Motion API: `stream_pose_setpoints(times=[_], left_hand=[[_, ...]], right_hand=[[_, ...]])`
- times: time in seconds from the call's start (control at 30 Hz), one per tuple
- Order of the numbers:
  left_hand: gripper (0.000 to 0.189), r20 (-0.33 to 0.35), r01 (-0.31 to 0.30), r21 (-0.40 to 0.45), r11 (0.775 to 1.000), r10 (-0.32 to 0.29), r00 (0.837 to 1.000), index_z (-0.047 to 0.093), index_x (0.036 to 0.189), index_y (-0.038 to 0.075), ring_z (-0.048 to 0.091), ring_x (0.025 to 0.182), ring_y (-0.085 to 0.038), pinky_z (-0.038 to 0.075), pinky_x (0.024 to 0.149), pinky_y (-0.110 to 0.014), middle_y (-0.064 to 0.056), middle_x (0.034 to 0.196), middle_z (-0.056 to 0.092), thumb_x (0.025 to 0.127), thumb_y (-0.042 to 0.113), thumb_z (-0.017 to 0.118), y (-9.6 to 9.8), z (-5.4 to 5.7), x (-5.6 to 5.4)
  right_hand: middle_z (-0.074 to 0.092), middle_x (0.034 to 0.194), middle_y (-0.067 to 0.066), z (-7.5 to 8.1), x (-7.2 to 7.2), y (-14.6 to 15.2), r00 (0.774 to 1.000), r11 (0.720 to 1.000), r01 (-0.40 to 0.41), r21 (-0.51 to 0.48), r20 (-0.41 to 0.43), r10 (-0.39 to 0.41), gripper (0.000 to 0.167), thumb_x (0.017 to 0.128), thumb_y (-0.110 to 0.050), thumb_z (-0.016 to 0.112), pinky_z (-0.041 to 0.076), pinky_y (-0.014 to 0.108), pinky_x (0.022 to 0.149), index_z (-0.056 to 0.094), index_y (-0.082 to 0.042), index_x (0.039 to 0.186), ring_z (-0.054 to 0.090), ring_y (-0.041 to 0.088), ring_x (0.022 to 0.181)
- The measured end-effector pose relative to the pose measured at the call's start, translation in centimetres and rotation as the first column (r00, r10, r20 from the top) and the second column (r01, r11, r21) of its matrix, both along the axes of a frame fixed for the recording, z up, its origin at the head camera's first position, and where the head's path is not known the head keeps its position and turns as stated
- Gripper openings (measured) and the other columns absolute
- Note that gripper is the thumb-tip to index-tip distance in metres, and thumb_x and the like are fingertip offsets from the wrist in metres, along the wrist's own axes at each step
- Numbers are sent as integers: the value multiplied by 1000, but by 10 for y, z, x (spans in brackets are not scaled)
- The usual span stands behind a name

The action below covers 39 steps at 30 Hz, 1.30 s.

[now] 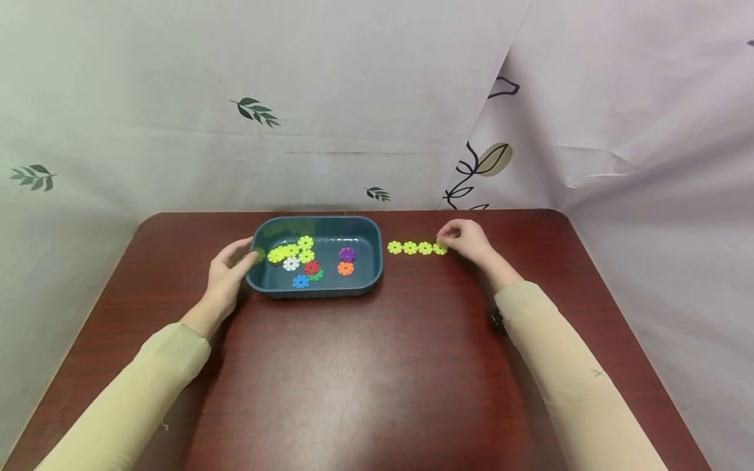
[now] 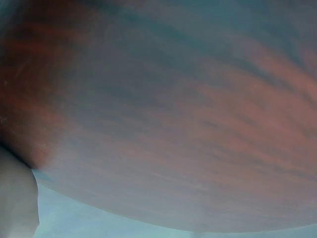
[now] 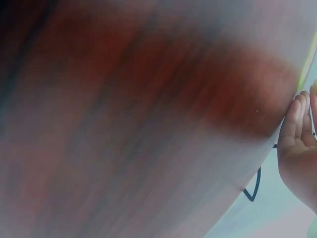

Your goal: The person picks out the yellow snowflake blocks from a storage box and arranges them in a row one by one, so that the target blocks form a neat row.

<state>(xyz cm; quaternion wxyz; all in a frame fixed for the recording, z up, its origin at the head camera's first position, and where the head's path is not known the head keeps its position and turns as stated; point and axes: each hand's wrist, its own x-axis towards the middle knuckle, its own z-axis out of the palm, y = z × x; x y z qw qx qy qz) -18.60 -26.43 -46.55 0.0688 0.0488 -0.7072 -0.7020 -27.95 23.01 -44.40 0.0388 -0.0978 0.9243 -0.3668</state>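
A dark blue plastic tray [image 1: 318, 292] stands on the table with several small notched discs in it. My left hand [image 1: 226, 275] grips its left rim, the thumb by the inner edge. To the right of the tray, yellow notched discs [image 1: 410, 248] lie in a straight row, edge by edge. My right hand [image 1: 468, 241] pinches the rightmost yellow disc [image 1: 440, 249] at the row's end; the fingertips partly cover it. In the right wrist view only part of the right hand [image 3: 299, 148] shows at the right edge.
Inside the tray are a yellow cluster [image 1: 283, 253], a white disc [image 1: 291, 263], a red disc [image 1: 311, 267], a blue disc [image 1: 301, 281], a purple disc [image 1: 347, 254] and an orange disc [image 1: 345, 268]. The reddish-brown table [image 1: 353, 366] meets a patterned cloth [image 1: 353, 118] behind.
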Motion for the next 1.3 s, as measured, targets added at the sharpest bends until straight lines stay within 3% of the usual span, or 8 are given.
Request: stream_pose_setpoints(times=[0.3,0.53,0.67,0.77,1.1,1.3], left_hand=[[31,8,-27,-48,998,28,1000,69,134,16,63,106,5,53,87,-8,23,114,67,104,10,67,1,0,-1],[32,9,-22,-55,998,23,1000,70,134,19,62,107,5,53,86,-8,20,119,67,104,11,68,1,1,-1],[35,20,-19,-77,997,21,1000,66,140,13,61,108,6,52,87,-8,21,120,65,105,11,66,0,1,-1],[42,31,-8,-80,997,10,999,59,146,3,60,109,6,52,88,-7,24,117,63,106,11,64,-1,1,-1],[36,25,-12,-92,996,14,1000,65,141,12,60,111,5,52,88,-7,20,120,64,106,14,65,1,2,1],[38,14,-6,-79,997,7,1000,63,143,8,61,109,6,52,87,-6,21,118,63,106,13,65,1,2,2]], right_hand=[[77,96,17,12,0,-17,999,1000,-11,-20,-35,10,11,98,-10,76,50,22,74,78,-1,103,64,7,76],[77,99,17,28,3,-44,997,998,-43,-54,-65,39,10,98,-11,76,54,32,84,77,-2,103,70,25,89],[77,102,18,33,2,-60,995,995,-64,-79,-83,58,11,98,-12,76,55,35,86,77,-3,104,70,29,93],[77,102,17,37,1,-72,993,992,-81,-97,-92,72,12,98,-13,75,54,33,86,78,-3,105,70,29,93],[77,105,17,44,4,-113,991,977,-113,-181,-93,98,11,99,-12,75,59,39,91,78,-3,106,71,29,96],[76,105,14,49,10,-134,987,966,-151,-210,-85,136,9,100,-12,75,59,38,89,78,-5,105,71,28,95]])
